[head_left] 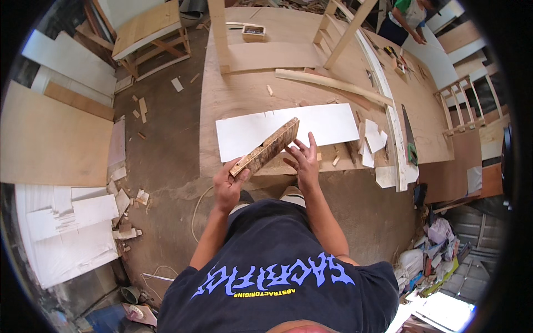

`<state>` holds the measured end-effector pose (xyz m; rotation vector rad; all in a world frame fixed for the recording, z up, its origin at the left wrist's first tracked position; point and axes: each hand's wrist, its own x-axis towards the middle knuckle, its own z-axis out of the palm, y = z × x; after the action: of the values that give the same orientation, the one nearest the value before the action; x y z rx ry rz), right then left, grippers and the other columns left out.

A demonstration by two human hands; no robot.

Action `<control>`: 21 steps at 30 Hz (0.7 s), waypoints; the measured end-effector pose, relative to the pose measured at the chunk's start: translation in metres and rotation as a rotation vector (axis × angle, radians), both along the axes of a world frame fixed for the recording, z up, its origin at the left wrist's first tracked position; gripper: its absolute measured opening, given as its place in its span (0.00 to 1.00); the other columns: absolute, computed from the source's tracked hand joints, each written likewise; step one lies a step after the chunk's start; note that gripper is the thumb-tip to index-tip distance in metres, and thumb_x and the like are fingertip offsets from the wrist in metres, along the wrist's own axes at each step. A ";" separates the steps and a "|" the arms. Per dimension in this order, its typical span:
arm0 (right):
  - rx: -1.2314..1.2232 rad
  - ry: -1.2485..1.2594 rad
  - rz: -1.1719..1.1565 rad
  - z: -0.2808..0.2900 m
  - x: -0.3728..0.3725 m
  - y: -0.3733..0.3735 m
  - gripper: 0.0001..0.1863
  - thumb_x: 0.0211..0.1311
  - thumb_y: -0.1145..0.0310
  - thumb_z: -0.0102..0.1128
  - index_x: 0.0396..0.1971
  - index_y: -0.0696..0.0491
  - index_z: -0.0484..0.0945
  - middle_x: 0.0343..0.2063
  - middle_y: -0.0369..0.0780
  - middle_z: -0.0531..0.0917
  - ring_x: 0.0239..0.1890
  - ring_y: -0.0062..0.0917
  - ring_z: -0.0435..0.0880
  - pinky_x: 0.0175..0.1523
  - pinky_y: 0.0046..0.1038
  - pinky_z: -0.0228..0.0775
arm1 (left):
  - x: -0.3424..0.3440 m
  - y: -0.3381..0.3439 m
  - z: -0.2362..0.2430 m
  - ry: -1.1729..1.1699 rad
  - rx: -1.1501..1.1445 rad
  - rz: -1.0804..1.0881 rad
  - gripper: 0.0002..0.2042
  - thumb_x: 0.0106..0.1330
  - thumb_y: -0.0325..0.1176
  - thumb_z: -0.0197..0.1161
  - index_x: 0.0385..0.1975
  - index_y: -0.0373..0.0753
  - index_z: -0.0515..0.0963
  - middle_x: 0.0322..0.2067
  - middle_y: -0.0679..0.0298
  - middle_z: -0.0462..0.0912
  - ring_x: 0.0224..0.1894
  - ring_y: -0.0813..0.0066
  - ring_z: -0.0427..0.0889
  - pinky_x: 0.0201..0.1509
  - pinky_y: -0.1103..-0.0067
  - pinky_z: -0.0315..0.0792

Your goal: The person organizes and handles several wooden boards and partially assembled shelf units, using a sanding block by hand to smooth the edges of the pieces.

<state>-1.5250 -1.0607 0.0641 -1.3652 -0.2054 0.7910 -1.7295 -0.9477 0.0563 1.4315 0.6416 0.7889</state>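
My left hand (226, 186) grips the lower left end of a short board (269, 149) with rough, dark-streaked brown sides. The board is held tilted, its far end up and to the right, above the near edge of the worktable. Close to the board's right side is my right hand (303, 161), its fingers spread and nothing in them. Beneath and beyond the board, a long white panel (327, 123) lies on the plywood tabletop (244, 91).
Wood strips (333, 86), white offcuts (373, 139) and a green-handled handsaw (410, 133) lie on the table. A wooden frame (219, 39) stands on it. Another person (408, 22) works at the far right. White sheets (72, 227) and scraps cover the left floor.
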 end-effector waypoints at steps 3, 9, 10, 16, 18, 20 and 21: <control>0.101 -0.092 0.043 0.009 0.004 -0.010 0.51 0.66 0.61 0.67 0.78 0.44 0.38 0.71 0.46 0.59 0.66 0.37 0.72 0.59 0.38 0.77 | 0.009 -0.009 0.018 0.027 0.290 -0.047 0.18 0.66 0.22 0.66 0.56 0.31 0.77 0.50 0.54 0.85 0.53 0.66 0.85 0.55 0.76 0.79; 0.323 0.118 0.020 0.003 0.030 -0.031 0.50 0.63 0.67 0.70 0.76 0.41 0.44 0.69 0.42 0.61 0.66 0.37 0.70 0.61 0.36 0.76 | 0.041 -0.032 0.038 0.044 0.615 -0.136 0.21 0.60 0.19 0.68 0.55 0.33 0.78 0.52 0.48 0.84 0.56 0.53 0.83 0.61 0.66 0.77; 0.316 0.116 0.004 0.002 0.033 -0.035 0.49 0.63 0.68 0.69 0.76 0.41 0.45 0.68 0.41 0.62 0.66 0.36 0.70 0.61 0.36 0.75 | 0.046 -0.036 0.038 0.049 0.641 -0.139 0.21 0.60 0.18 0.68 0.55 0.34 0.78 0.52 0.48 0.84 0.56 0.52 0.83 0.62 0.65 0.77; 0.405 0.124 -0.062 0.006 0.063 -0.071 0.46 0.63 0.74 0.67 0.75 0.41 0.49 0.65 0.39 0.65 0.64 0.33 0.71 0.60 0.34 0.75 | 0.083 -0.066 0.030 0.055 0.599 -0.188 0.23 0.60 0.23 0.70 0.57 0.34 0.77 0.54 0.50 0.83 0.60 0.52 0.81 0.67 0.65 0.72; 0.422 0.080 -0.053 0.006 0.076 -0.083 0.47 0.62 0.75 0.68 0.75 0.42 0.50 0.66 0.39 0.64 0.64 0.33 0.71 0.61 0.34 0.75 | 0.097 -0.078 0.040 0.134 0.545 -0.195 0.26 0.61 0.33 0.70 0.60 0.34 0.75 0.55 0.50 0.82 0.58 0.55 0.81 0.65 0.68 0.72; 0.403 0.014 -0.022 0.011 0.094 -0.094 0.47 0.60 0.76 0.70 0.75 0.42 0.51 0.66 0.41 0.63 0.64 0.34 0.71 0.62 0.35 0.74 | 0.109 -0.088 0.042 0.233 0.317 -0.280 0.31 0.62 0.43 0.69 0.63 0.35 0.73 0.58 0.50 0.79 0.59 0.58 0.79 0.64 0.68 0.71; 0.389 -0.033 0.004 0.011 0.103 -0.100 0.48 0.59 0.76 0.71 0.75 0.42 0.52 0.67 0.41 0.63 0.63 0.35 0.71 0.62 0.35 0.74 | 0.113 -0.090 0.040 0.292 0.114 -0.358 0.33 0.62 0.47 0.67 0.65 0.36 0.71 0.60 0.50 0.77 0.61 0.59 0.77 0.65 0.68 0.70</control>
<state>-1.4217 -1.1605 0.0756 -1.0107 -0.3678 0.6893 -1.6167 -1.0377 0.0961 1.7238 0.5432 0.3424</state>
